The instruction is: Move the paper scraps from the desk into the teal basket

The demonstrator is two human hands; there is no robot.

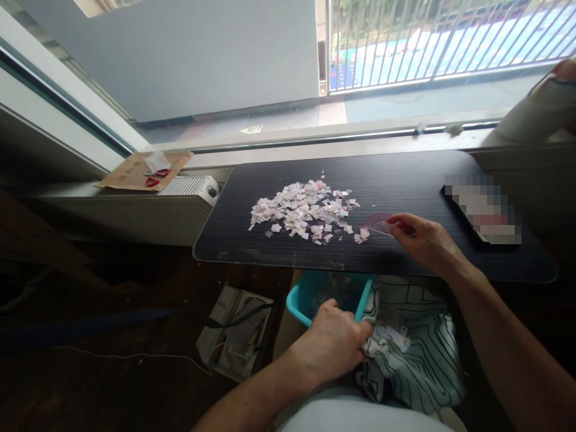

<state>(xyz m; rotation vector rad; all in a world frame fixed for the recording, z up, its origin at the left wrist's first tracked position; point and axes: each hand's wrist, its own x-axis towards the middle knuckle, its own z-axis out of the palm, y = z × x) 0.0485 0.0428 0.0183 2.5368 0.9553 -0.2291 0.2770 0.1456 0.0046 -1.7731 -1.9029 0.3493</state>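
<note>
Scrap pile [306, 211] mid-table [405, 180]. Our right hand [423, 240], toward table's right, pinches thin pink sheet [378, 223], fingers clamped on it. Our left hand [333, 345] below table's near edge, fingers curled tight on teal tub [299, 300] rim. We judge: if tub tilts, scraps could miss it and land on cloth [427, 354]. Sheet perhaps clear plastic; tub contents blurred.

A teal plastic basket [306, 300] sits just below the desk [405, 180] edge. A pink translucent protractor [375, 223] lies flat, touching the heaped paper scraps [306, 210].
</note>
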